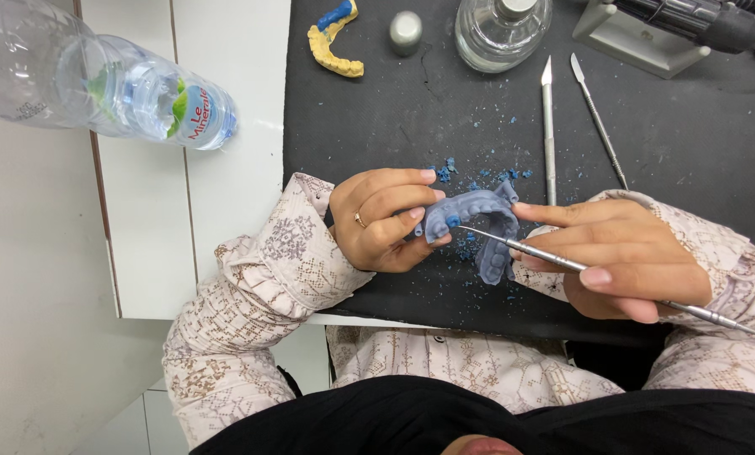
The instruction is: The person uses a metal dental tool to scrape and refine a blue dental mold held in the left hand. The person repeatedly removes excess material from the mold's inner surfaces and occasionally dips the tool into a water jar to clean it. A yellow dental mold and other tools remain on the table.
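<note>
My left hand, with a ring on one finger, grips one end of a grey horseshoe-shaped dental model with a spot of blue wax on it. My right hand steadies the model's other side with a fingertip and holds a thin metal carving tool like a pen. The tool's tip touches the blue wax near my left thumb. Both hands hover just above a black mat.
Blue wax shavings lie scattered on the mat. Two more metal instruments lie above my right hand. A yellow dental cast, a small metal cap, a glass burner and a handpiece stand sit at the far edge. A plastic water bottle lies left.
</note>
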